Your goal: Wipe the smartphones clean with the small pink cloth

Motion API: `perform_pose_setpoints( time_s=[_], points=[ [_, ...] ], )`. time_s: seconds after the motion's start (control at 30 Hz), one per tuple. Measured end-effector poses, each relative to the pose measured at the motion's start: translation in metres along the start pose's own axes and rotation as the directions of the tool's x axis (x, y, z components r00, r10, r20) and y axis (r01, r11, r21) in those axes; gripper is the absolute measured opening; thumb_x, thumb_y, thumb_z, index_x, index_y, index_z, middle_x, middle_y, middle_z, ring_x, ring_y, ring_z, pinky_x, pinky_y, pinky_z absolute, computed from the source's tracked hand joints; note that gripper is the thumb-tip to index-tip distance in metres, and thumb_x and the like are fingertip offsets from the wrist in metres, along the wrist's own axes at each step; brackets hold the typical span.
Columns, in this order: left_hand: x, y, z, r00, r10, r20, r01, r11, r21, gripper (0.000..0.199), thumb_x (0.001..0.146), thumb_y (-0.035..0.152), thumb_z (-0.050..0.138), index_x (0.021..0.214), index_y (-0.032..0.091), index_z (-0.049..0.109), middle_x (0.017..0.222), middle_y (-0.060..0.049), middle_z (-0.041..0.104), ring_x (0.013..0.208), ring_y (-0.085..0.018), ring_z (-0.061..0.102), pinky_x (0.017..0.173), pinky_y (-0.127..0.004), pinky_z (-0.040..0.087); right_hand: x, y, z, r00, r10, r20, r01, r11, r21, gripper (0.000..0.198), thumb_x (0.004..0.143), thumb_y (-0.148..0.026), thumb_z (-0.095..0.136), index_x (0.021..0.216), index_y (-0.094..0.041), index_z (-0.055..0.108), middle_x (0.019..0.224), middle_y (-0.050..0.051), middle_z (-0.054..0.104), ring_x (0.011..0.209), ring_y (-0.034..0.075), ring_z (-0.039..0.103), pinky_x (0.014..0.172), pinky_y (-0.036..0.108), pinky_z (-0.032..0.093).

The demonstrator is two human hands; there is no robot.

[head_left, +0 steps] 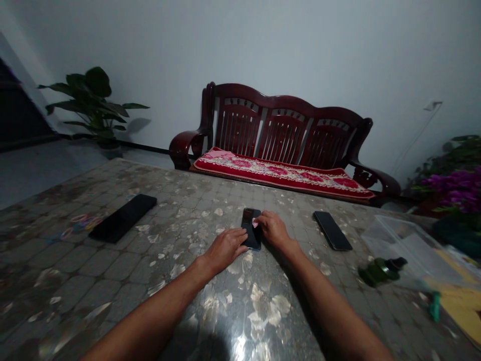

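Note:
A dark smartphone (251, 241) lies flat on the table in front of me. My left hand (227, 244) holds its left side, with the fingertips over the edge and the thumb by the lower corner. Between the fingers of my right hand (273, 228) is a small pink and white cloth or tissue (255, 223), pressed on the upper right part of the screen. The right fingers are closed around it and partly hide it. My right hand covers the phone's right edge.
Another dark phone (332, 230) lies to the right, near a green bottle (381, 271) on its side and a clear plastic box (406, 245). Leftward are a long black flat object (124, 218) and several coloured rings (80, 220). Behind the table (180, 301) stands a wooden bench (281, 125).

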State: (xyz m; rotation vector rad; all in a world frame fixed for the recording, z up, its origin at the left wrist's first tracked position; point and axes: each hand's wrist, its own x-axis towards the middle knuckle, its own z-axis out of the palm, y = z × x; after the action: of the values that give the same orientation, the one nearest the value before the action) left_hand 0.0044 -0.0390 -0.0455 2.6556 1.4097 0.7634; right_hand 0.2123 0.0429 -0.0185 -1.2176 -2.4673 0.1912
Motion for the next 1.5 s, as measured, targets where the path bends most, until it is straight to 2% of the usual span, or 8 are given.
perform_pose_setpoints(
  time_s=[0.17, 0.5, 0.7, 0.83, 0.97, 1.1, 1.3, 1.5],
  points=[
    [0.003, 0.004, -0.002, 1.0, -0.01, 0.028, 0.008, 0.998, 0.057, 0.021, 0.087, 0.023, 0.076, 0.107, 0.017, 0.072, 0.12, -0.011, 0.073, 0.113, -0.026, 0.069, 0.1, -0.039, 0.053, -0.015, 0.002, -0.008, 0.978, -0.192, 0.075, 0.186, 0.979, 0.089, 0.029, 0.091, -0.006, 0.054, 0.098, -0.022, 0.076, 0.094, 0.005, 0.069, 0.092, 0.019, 0.06, 0.08, 0.026, 0.042],
    [0.018, 0.015, -0.022, 0.974, 0.02, 0.224, -0.065, 0.979, 0.194, 0.009, 0.09, 0.023, 0.072, 0.089, 0.015, 0.07, 0.097, -0.009, 0.074, 0.093, -0.025, 0.07, 0.086, -0.034, 0.053, 0.0, 0.002, 0.007, 0.995, 0.006, -0.1, -0.002, 0.999, 0.038, 0.026, 0.094, -0.01, 0.053, 0.095, -0.021, 0.076, 0.093, 0.007, 0.068, 0.091, 0.02, 0.058, 0.078, 0.028, 0.041],
    [0.005, 0.002, -0.007, 0.994, 0.074, 0.076, -0.083, 0.99, 0.115, 0.011, 0.088, 0.023, 0.075, 0.096, 0.017, 0.071, 0.105, -0.008, 0.075, 0.1, -0.023, 0.071, 0.09, -0.034, 0.053, -0.02, 0.001, -0.005, 0.987, -0.163, -0.013, 0.163, 0.973, 0.165, 0.03, 0.089, -0.003, 0.05, 0.091, -0.02, 0.074, 0.091, 0.004, 0.067, 0.089, 0.018, 0.059, 0.078, 0.027, 0.041],
    [-0.001, -0.004, 0.003, 0.99, 0.136, -0.026, -0.132, 0.984, 0.123, 0.011, 0.091, 0.025, 0.072, 0.099, 0.018, 0.072, 0.107, -0.008, 0.075, 0.099, -0.023, 0.071, 0.089, -0.034, 0.054, -0.017, 0.004, -0.003, 0.989, -0.13, -0.073, 0.14, 0.978, 0.153, 0.03, 0.09, -0.003, 0.05, 0.096, -0.02, 0.074, 0.093, 0.006, 0.068, 0.091, 0.019, 0.059, 0.08, 0.028, 0.043],
    [0.0, -0.003, 0.001, 0.987, 0.162, -0.006, -0.16, 0.981, 0.11, 0.009, 0.092, 0.026, 0.071, 0.096, 0.018, 0.072, 0.103, -0.007, 0.076, 0.096, -0.023, 0.071, 0.087, -0.035, 0.055, -0.004, 0.007, 0.007, 0.986, -0.06, -0.158, 0.074, 0.994, 0.081, 0.029, 0.093, -0.007, 0.051, 0.102, -0.021, 0.075, 0.098, 0.008, 0.068, 0.095, 0.021, 0.058, 0.083, 0.03, 0.043],
    [0.001, -0.001, -0.007, 0.987, 0.16, 0.008, -0.16, 0.983, 0.085, 0.009, 0.094, 0.026, 0.068, 0.095, 0.018, 0.071, 0.103, -0.007, 0.075, 0.096, -0.022, 0.071, 0.088, -0.035, 0.054, -0.001, 0.004, 0.012, 0.993, -0.048, -0.106, 0.052, 0.998, 0.04, 0.024, 0.096, -0.012, 0.053, 0.1, -0.021, 0.075, 0.095, 0.008, 0.068, 0.092, 0.021, 0.057, 0.081, 0.03, 0.042],
    [0.001, -0.001, -0.007, 0.987, 0.146, 0.059, -0.151, 0.986, 0.075, 0.007, 0.095, 0.022, 0.066, 0.095, 0.018, 0.07, 0.104, -0.007, 0.075, 0.097, -0.023, 0.07, 0.089, -0.035, 0.053, -0.003, -0.009, 0.006, 0.984, -0.181, -0.001, 0.18, 0.978, 0.11, 0.025, 0.095, -0.009, 0.052, 0.096, -0.021, 0.074, 0.093, 0.005, 0.067, 0.089, 0.019, 0.057, 0.08, 0.028, 0.041],
    [0.001, -0.003, -0.003, 0.988, 0.126, 0.085, -0.132, 0.989, 0.063, 0.005, 0.093, 0.021, 0.068, 0.096, 0.018, 0.071, 0.105, -0.007, 0.075, 0.097, -0.022, 0.071, 0.088, -0.034, 0.055, 0.009, -0.01, 0.014, 0.988, -0.078, -0.136, 0.091, 0.992, 0.09, 0.024, 0.097, -0.012, 0.051, 0.1, -0.02, 0.074, 0.097, 0.008, 0.068, 0.093, 0.021, 0.058, 0.082, 0.03, 0.043]
  ],
)
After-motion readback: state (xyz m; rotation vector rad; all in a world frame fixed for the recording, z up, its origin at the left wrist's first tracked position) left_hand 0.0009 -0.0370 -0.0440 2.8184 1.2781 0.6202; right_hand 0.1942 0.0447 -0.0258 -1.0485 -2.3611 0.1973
